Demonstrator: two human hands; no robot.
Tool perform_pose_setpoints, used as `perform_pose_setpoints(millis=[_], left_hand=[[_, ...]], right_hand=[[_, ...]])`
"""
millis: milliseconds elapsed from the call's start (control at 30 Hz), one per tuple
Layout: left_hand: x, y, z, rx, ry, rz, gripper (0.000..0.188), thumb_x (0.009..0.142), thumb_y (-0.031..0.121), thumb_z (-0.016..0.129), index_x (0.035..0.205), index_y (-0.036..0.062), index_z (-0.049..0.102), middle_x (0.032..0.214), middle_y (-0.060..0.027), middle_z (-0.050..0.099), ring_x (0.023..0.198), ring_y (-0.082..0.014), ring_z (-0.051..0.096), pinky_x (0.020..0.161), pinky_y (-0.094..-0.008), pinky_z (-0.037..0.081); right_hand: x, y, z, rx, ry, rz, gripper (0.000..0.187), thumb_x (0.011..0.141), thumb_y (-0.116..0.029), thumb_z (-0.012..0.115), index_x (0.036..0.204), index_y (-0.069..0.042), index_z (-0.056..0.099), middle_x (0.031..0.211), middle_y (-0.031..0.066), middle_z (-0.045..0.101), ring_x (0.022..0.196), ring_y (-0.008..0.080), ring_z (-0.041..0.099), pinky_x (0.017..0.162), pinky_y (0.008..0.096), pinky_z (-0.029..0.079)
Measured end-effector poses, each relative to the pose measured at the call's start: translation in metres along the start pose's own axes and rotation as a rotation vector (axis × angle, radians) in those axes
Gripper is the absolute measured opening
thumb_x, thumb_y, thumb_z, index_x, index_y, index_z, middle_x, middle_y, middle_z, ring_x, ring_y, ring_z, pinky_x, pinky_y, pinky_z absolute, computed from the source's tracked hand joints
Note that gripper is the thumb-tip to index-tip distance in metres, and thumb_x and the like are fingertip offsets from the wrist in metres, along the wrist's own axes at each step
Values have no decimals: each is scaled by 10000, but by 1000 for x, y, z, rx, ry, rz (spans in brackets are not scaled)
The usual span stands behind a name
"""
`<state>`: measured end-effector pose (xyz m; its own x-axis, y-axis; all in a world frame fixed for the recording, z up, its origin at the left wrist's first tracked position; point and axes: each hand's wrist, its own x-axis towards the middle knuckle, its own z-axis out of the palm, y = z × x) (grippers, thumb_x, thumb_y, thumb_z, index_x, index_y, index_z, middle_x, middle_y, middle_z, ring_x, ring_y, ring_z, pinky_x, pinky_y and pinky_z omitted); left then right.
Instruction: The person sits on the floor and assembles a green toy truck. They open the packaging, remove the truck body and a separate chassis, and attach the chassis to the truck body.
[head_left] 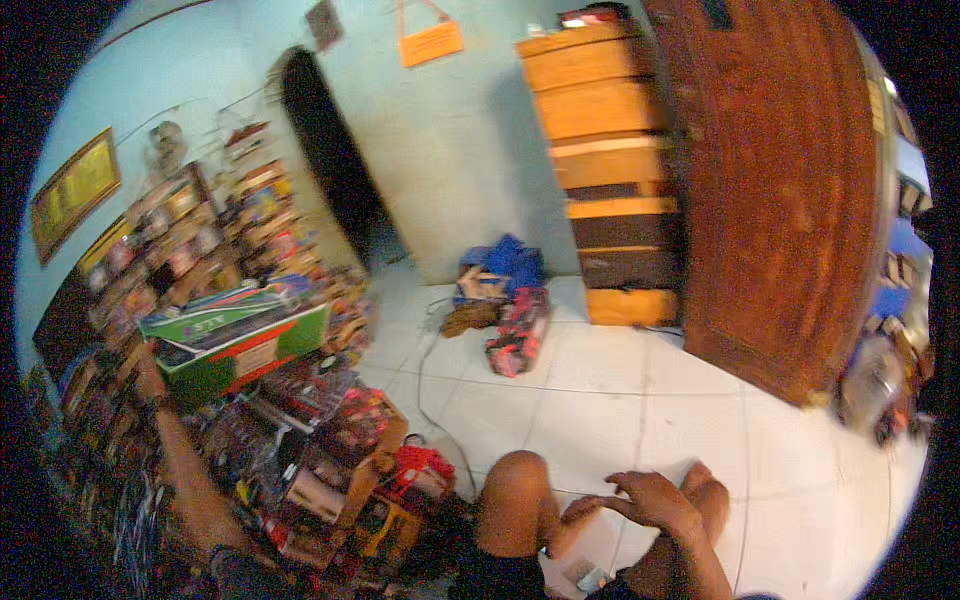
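Left hand (pixel 147 362) at the near left end of a long green, white and orange carton (pixel 290 343), arm outstretched; blur there, so cannot tell whether the fingers grip or only touch; carton lies slanted atop heaped packaged goods (pixel 300 430), left of the person; right hand (pixel 655 502) over the right leg, fingers loosely spread, no held object visible.

Step in hand, judged: reaching to or handling the carton; shifting it would call for a firm hold and probably support at its far end; crowded packets may snag it.

Around: red packet (pixel 422 470); cable (pixel 425 385) on white floor tiles (pixel 640 385); pink-and-black bag (pixel 518 332); orange drawer tower (pixel 600 105).
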<state>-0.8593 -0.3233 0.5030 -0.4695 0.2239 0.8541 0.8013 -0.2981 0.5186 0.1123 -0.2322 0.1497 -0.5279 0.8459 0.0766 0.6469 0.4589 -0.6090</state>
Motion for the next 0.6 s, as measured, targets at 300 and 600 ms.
perform_pose_setpoints(millis=[300, 600], left_hand=[[-16, 272, 256, -193, -421, 492, 617, 996, 283, 586, 1535, 141, 319, 1339, -192, 590, 1245, -244, 576, 1106, -401, 407], [-276, 442, 375, -783, -625, 160, 663, 850, 196, 766, 1434, 48, 488, 1304, -135, 582, 1161, -198, 579, 1013, -341, 459]], right_hand=[[-32, 14, -2, -13, 320, 190, 481, 931, -477, 610, 1147, -49, 653, 990, 178, 716, 920, 360, 683, 821, 450, 539], [-35, -32, 16, 133, 687, -4, 802, 875, -349, 749, 1523, -165, 314, 1369, 133, 575, 1109, 280, 638, 869, 374, 543]])
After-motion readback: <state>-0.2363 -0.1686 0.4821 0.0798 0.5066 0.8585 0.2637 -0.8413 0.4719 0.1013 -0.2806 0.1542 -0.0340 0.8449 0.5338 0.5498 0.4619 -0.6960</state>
